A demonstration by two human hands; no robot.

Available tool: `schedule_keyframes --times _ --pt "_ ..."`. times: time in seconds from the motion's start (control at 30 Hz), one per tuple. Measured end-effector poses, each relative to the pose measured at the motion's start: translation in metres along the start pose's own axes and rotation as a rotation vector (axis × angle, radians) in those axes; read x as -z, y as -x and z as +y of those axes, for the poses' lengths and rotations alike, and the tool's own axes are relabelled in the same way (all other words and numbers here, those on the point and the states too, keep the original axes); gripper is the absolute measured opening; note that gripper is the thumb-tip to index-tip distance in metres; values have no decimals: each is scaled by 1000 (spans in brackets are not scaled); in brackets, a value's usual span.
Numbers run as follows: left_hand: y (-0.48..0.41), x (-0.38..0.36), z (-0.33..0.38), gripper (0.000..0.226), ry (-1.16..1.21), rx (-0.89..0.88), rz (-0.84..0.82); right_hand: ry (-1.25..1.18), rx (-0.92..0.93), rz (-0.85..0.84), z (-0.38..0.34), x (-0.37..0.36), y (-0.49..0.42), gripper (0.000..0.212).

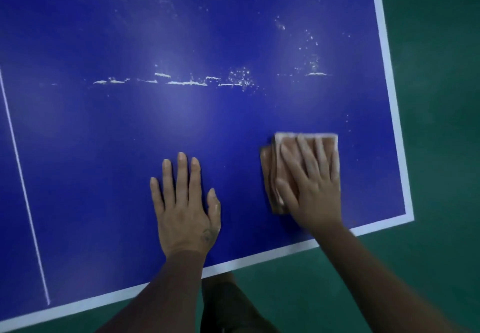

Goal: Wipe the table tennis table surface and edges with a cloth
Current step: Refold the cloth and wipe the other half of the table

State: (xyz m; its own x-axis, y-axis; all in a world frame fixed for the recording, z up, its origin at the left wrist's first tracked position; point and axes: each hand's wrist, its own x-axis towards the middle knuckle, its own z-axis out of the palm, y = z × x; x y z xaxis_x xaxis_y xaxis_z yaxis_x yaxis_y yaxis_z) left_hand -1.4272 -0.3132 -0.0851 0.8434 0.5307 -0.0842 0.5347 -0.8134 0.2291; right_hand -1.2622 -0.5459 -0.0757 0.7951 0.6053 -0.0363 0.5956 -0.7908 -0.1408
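Note:
The blue table tennis table (104,151) fills most of the view, with white lines along its near and right edges. A folded orange-pink cloth (270,171) lies flat near the table's right corner. My right hand (309,184) presses on the cloth with straight, spread fingers. My left hand (184,202) rests flat on the bare blue surface to the left of the cloth, fingers straight. A line of white dust and foam (187,82) runs across the table beyond both hands, with scattered white specks (309,44) further back and to the right.
A thin white centre line (23,184) runs down the table at the left. Green floor (436,125) lies past the right and near edges. The table's near right corner (409,215) is close to my right hand. My legs show below the near edge.

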Motion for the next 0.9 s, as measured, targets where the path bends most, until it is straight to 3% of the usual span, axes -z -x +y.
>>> schedule_keyframes --times 0.13,0.43,0.9 --pt "1 0 0 71 16 -8 -2 -5 64 -79 37 6 55 69" --pt "2 -1 -2 71 34 -3 -9 25 -59 43 108 23 -61 65" --pt "-6 3 0 69 42 1 67 20 21 79 120 18 -74 65"
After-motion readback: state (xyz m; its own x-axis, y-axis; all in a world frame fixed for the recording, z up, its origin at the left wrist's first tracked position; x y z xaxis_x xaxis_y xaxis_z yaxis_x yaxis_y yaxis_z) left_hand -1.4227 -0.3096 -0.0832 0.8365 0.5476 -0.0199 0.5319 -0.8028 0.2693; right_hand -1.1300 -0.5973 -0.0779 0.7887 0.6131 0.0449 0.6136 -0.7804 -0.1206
